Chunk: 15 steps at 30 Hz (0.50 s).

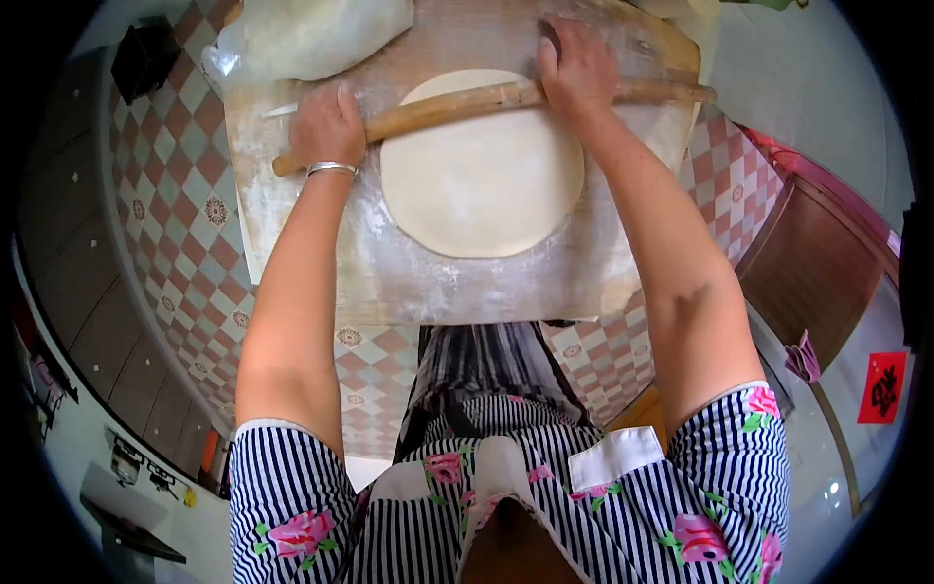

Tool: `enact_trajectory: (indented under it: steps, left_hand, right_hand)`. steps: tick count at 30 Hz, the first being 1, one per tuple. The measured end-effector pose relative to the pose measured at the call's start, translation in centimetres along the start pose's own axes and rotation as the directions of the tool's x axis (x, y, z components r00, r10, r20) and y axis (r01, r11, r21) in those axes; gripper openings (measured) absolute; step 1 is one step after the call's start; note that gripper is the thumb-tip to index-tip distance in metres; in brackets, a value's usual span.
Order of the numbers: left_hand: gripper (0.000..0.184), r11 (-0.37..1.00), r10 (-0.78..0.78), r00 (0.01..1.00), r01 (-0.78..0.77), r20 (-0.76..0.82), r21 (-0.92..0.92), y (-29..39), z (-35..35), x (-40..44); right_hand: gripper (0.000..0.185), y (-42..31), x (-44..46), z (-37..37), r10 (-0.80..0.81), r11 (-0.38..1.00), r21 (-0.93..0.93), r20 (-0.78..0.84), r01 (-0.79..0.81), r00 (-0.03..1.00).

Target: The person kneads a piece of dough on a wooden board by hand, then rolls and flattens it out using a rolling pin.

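Grip of left hand (329, 125) and right hand (581, 70) both closed over rolling pin (457, 104), near its ends; finger detail hard for me to make out. Pin lies slightly slanted across far part of flat round dough (482, 185), on floured counter (428, 297). Bundled pale cloth (326, 39) beyond left hand.
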State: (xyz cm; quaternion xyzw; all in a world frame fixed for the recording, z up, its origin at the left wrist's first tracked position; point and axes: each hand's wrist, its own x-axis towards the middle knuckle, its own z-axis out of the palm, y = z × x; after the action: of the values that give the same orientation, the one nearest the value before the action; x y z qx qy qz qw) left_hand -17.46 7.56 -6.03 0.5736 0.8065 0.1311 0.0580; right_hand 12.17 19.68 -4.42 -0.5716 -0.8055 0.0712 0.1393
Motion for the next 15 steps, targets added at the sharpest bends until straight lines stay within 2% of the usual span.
enact_trajectory:
  steps: [1, 4, 5, 11, 15]
  left_hand:
    - [0.027, 0.999, 0.043, 0.998, -0.043, -0.048, 0.009, 0.5, 0.0, 0.4]
    - [0.025, 0.999, 0.014, 0.998, -0.016, -0.054, -0.038, 4.6, 0.9, -1.5]
    - [0.024, 0.999, 0.030, 0.999, -0.029, -0.043, 0.017, 4.6, 1.0, -1.0]
    - [0.033, 1.000, 0.010, 0.993, -0.013, 0.119, 0.019, 5.0, 0.0, 2.4]
    - [0.037, 0.998, -0.063, 0.984, 0.063, 0.166, 0.003, 5.1, -0.4, 4.2]
  right_hand:
    - [0.043, -0.3, 0.2, 0.2, -0.007, 1.000, -0.009, -0.022, 0.006, 1.000]
    - [0.045, -3.1, -2.5, 1.1, -0.082, 0.996, -0.023, -0.066, 0.081, 0.994]
    - [0.046, -3.0, -1.9, 1.3, -0.042, 0.999, 0.003, -0.042, 0.042, 0.998]
    - [0.045, -3.3, 1.9, 1.0, 0.052, 0.999, -0.025, 0.137, -0.049, 0.989]
    - [0.046, -2.9, 3.4, 2.0, 0.001, 1.000, -0.008, 0.053, 0.000, 0.999]
